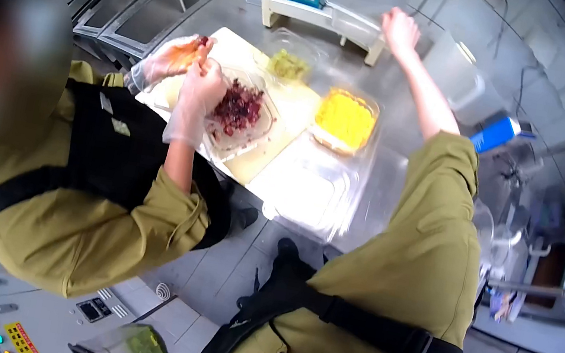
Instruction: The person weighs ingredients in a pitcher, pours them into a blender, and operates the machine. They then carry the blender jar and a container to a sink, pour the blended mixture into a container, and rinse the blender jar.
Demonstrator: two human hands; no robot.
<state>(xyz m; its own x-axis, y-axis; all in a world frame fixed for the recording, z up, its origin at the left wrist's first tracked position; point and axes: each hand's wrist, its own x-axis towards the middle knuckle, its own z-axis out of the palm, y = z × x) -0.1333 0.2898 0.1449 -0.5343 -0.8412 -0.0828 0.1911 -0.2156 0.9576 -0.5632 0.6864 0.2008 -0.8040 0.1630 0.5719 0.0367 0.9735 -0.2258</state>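
Observation:
My right hand (400, 35) reaches out over the back of the counter, its fingers curled beside the edge of a clear plastic container (351, 24) on a white stand (292, 12). What the fingers hold, if anything, is too small to make out. My left hand is out of view. Below my outstretched arm, a clear tub of yellow shreds (344, 120) sits on the steel counter. Nearer to me lies an empty-looking clear plastic tray or lid (313, 195).
A co-worker's gloved hands (199, 90) work above a tub of dark red pieces (237, 110) on a cutting board (282, 135). Green shreds (289, 66) lie in another clear tub. Sinks (164, 12) stand at left, a white jug (459, 75) and blue-and-white container (495, 135) at right.

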